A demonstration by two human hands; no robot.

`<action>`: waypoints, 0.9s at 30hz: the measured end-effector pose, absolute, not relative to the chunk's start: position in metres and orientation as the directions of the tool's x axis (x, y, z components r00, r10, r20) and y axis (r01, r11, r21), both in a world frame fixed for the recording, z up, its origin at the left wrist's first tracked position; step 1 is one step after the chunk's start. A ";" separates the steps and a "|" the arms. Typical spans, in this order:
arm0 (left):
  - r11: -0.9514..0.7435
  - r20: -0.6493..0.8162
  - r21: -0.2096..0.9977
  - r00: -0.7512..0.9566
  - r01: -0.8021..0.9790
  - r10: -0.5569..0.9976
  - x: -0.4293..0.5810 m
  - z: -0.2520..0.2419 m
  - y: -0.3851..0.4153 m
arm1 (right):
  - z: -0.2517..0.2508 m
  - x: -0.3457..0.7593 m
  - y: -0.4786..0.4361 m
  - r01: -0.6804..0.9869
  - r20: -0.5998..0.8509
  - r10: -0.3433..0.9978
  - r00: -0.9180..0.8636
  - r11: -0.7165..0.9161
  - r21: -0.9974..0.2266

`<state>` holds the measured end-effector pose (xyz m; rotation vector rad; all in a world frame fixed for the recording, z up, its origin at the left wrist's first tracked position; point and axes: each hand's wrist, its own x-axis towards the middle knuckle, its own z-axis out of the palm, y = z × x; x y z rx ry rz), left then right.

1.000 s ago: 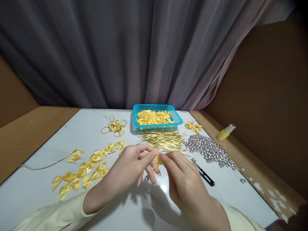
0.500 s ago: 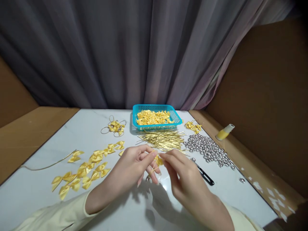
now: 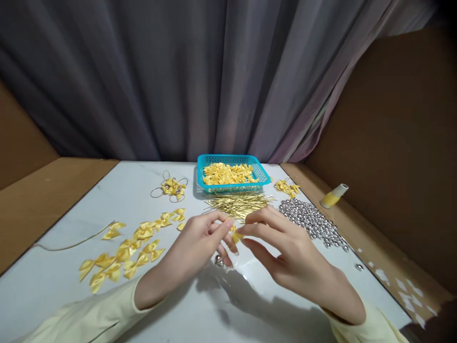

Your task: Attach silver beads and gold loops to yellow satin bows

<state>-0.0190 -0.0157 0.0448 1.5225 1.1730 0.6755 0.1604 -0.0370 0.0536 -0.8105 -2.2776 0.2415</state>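
Note:
Between my two hands is a small yellow ribbon bow [image 3: 236, 235], partly covered by fingers. My left hand [image 3: 202, 240] pinches its left side and the thin yellow cord at it between thumb and index finger. A shiny silver bead [image 3: 219, 260] hangs below the left fingers, apparently on that cord. From the right, my right hand [image 3: 285, 250] has its thumb and fingertips closed on the bow's right edge. Several loose yellow bows [image 3: 128, 249] lie on the table to the left of my left hand.
A blue basket [image 3: 233, 187] of yellow bows stands at the back. Before it lie gold twist ties [image 3: 243, 206], with a silver bead pile [image 3: 310, 219] to the right. Finished-looking looped bows [image 3: 173, 188] lie back left. A white-and-yellow tube [image 3: 333, 196] is at right.
My right hand has lifted and spread slightly, its wrist moving right, and now covers the black-handled tool. The silver bead below my left fingers shows more fully.

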 end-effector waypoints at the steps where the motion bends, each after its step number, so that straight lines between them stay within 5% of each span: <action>1: 0.034 -0.157 0.943 0.355 0.330 0.922 -0.019 0.045 -0.016 | 0.052 0.160 -0.035 0.483 0.576 0.606 -0.548 0.792 -0.374; 11: 0.012 -0.122 0.947 0.325 0.320 0.938 -0.020 0.044 -0.016 | 0.053 0.164 -0.024 0.411 0.635 0.587 -0.502 0.808 -0.422; 27: 0.008 -0.102 0.966 0.350 0.260 0.931 -0.019 0.046 -0.018 | 0.047 0.164 0.011 0.466 0.492 0.803 -0.337 0.596 -0.654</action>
